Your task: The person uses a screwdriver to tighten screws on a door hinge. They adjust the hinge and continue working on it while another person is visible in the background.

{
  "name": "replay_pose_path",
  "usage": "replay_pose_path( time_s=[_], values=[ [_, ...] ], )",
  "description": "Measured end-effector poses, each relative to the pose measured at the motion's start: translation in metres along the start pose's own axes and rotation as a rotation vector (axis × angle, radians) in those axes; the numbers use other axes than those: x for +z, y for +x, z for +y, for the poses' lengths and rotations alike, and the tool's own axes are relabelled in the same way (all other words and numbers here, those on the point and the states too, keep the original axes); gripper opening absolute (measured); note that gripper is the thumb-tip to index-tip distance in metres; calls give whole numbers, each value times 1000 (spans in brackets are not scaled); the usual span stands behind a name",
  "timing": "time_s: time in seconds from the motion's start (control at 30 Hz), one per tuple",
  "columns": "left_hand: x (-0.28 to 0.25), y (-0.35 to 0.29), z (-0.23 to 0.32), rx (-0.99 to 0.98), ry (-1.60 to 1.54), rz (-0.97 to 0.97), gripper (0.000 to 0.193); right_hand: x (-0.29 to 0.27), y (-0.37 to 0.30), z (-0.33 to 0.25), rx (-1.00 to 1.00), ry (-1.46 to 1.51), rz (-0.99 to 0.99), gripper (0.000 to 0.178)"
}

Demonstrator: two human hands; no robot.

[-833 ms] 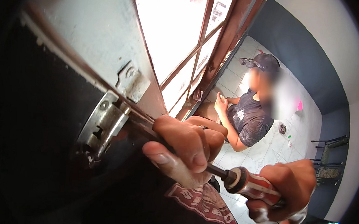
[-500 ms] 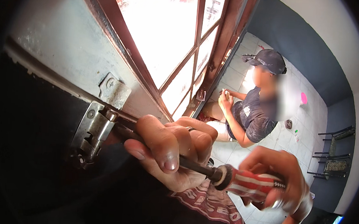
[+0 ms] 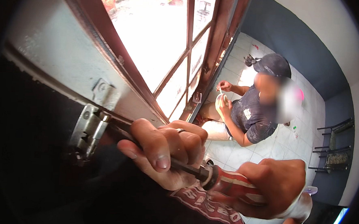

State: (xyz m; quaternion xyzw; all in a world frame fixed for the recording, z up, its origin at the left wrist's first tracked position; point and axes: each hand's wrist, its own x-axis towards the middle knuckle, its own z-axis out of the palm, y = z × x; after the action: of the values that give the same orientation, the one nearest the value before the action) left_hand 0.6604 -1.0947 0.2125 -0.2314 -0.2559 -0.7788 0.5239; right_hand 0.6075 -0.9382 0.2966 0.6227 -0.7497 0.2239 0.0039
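A long screwdriver with a red and pale striped handle slants from lower right toward a metal slide bolt. The bolt is screwed to a dark door panel. Its keeper sits on the whitish board just above. My left hand is closed around the shaft, thumb below and fingers curled over it. The shaft's far end lies beside the bolt; its tip is not clearly visible. My right hand, smeared by motion, wraps round the handle's end.
Beyond my hands a person in a dark cap sits on the tiled floor, holding a small pale round thing. A brown-framed glass window is at the upper left. Stacked chairs stand along the grey wall at right.
My right hand has turned over on the handle, its back now showing. The view has shifted slightly, with the left hand still on the shaft. The other person's hands have moved apart.
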Motion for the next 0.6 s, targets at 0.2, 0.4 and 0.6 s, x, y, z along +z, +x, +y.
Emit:
replay_pose_path(
  time_s=[0.2, 0.4, 0.6],
  values=[
    [-30, 18, -15, 68, 140, 88, 34, -7, 41, 39, 396, 936, -334, 39],
    [-38, 54, -31, 16, -54, 66, 34, -15, 61, 21, -44, -256, 124, 50],
    [-56, 78, -27, 11, 6, 101, 42, 14, 90, 54, 90, 422, -73, 61]
  ],
)
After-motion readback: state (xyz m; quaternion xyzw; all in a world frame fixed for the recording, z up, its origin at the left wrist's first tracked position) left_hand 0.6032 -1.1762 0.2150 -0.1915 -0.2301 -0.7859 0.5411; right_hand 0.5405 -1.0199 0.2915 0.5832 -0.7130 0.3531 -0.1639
